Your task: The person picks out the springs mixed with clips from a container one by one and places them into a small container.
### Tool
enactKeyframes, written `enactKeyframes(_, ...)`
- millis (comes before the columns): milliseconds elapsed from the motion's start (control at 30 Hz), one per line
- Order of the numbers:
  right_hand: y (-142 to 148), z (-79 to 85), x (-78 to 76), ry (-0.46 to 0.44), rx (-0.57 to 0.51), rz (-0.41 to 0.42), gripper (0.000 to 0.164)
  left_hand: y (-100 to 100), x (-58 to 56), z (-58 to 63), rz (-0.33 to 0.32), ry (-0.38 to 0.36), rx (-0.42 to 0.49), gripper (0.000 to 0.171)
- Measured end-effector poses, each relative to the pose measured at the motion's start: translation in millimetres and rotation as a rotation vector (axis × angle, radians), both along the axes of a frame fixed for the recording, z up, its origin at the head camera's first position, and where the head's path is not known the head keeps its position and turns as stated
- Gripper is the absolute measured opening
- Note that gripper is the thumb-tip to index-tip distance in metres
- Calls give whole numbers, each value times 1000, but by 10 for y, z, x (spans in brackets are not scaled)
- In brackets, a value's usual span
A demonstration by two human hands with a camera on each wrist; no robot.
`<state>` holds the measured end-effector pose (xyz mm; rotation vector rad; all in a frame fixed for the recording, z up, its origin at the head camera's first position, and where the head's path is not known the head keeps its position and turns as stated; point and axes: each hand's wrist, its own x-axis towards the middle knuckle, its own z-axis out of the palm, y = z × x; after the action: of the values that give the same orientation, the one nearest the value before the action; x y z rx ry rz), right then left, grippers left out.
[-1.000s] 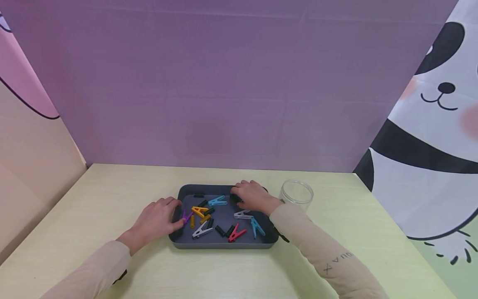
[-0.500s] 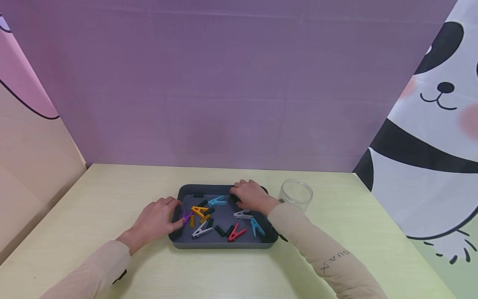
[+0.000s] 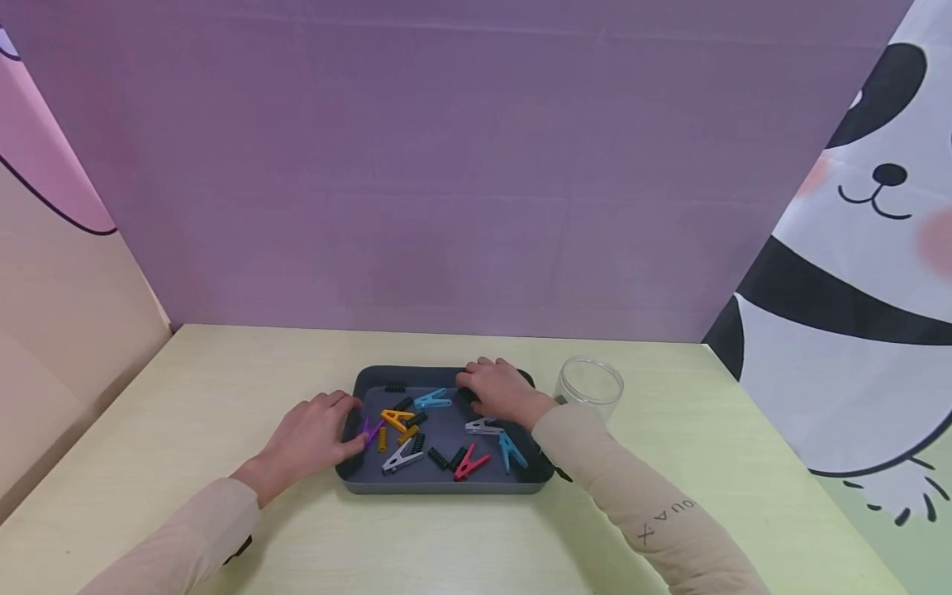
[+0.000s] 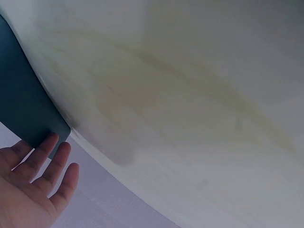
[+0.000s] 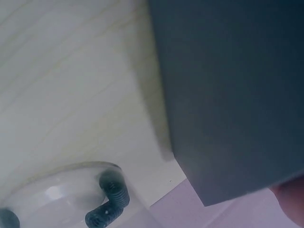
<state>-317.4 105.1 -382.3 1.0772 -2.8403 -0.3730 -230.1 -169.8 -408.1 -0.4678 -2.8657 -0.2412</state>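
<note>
A dark grey tray (image 3: 446, 487) holds coloured clips and small coil springs. My left hand (image 3: 316, 434) rests at its left rim, thumb beside a purple clip (image 3: 373, 430); in the left wrist view the fairly straight fingers (image 4: 53, 156) lie against the outer wall. My right hand (image 3: 502, 390) reaches over the back right corner, with finger and thumb bent round a dark, black-looking spring (image 3: 468, 395), mostly hidden by the hand. Nearby lie a blue clip (image 3: 433, 400), a white clip (image 3: 483, 426) and another black spring (image 3: 395, 387).
A clear round jar (image 3: 591, 384) stands right of the tray, behind the right forearm. The right wrist view shows black springs (image 5: 114, 187) inside it. A yellow clip (image 3: 397, 419), a red clip (image 3: 471, 464) and another blue clip (image 3: 513, 452) lie in the tray. A purple backdrop rises behind the table.
My right hand has shifted very slightly left within the tray's back corner. The left hand, tray, clips and jar look the same.
</note>
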Motion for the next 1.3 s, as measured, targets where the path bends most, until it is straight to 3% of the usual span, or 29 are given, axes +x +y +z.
enactKeyframes(533,42,8,-14,-26,-20,22,33,13,1,8,3,-12,-2,49)
enactKeyframes(1300,47,66,15,22,-20,39,33,11,-2,9,7,-19,8,48)
